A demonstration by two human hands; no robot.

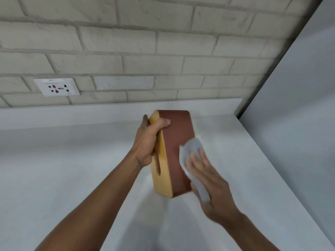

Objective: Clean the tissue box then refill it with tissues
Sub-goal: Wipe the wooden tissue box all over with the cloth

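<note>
Head | left hand grips tissue box | right hand presses cloth, seemingly flat-fingered | socket behind

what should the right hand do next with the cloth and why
Probably sweep the cloth up the brown side of the tissue box: the right hand presses it flat low on that face, while the left hand grips the box on end.

Reddish-brown tissue box with pale yellow wooden face, grey cloth, white counter, off-white brick-patterned wall.
</note>
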